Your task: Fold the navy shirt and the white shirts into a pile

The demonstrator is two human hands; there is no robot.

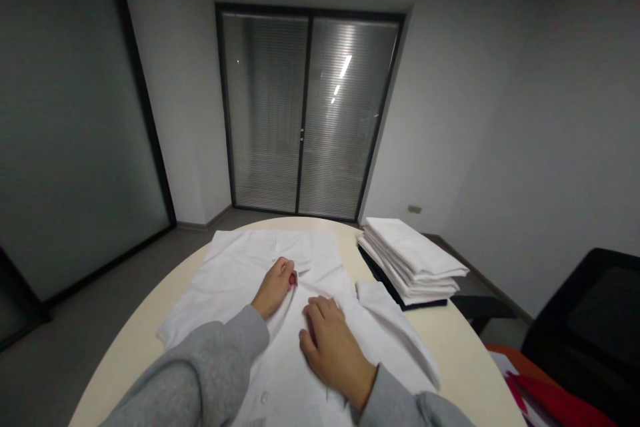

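A white buttoned garment point(220, 300) lies spread over the round table, its far edge near the table's back. My left hand point(275, 285) is closed in a pinch on the garment near its middle, where the cloth is drawn into a small crease. Resting on the fabric closer to me and further right is my right hand point(334, 345), fingers stretched out and lying flat. One sleeve point(400, 333) of the garment extends along the right side. A button point(265, 397) shows near the bottom of the view.
A stack of folded white cloths point(407, 257) stands at the table's back right, with dark fabric at its base. The pale round table point(135, 333) has its edge on both sides. A black chair point(590, 327) with red cloth point(555, 400) is on the right. Glass doors point(310, 113) stand behind.
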